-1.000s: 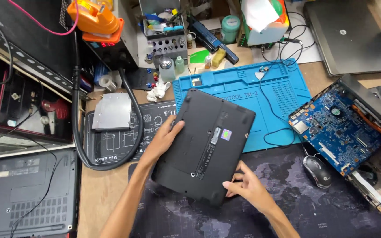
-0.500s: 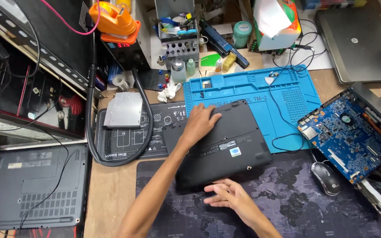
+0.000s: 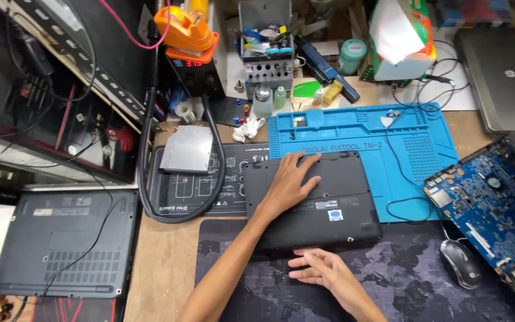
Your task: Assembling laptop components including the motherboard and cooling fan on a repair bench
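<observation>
A black laptop [image 3: 329,214] lies bottom side up on the workbench, its long edge now square to me, partly over a blue work mat [image 3: 388,149] and a dark desk mat [image 3: 412,280]. My left hand [image 3: 287,182] rests flat on the laptop's back left part, fingers spread. My right hand [image 3: 320,268] lies on the dark mat at the laptop's near edge, fingers loosely apart, holding nothing.
A silver drive [image 3: 187,149] lies on a black mat inside a looped black hose [image 3: 210,197]. A blue circuit board [image 3: 490,209] and a mouse [image 3: 463,262] sit at right. Another upturned laptop [image 3: 61,238] lies at left. Tool holders, bottles and a tissue box crowd the back.
The laptop has been turned from a slanted pose to lie square across the mats. My left hand slid onto its back; my right hand came off its near edge.
</observation>
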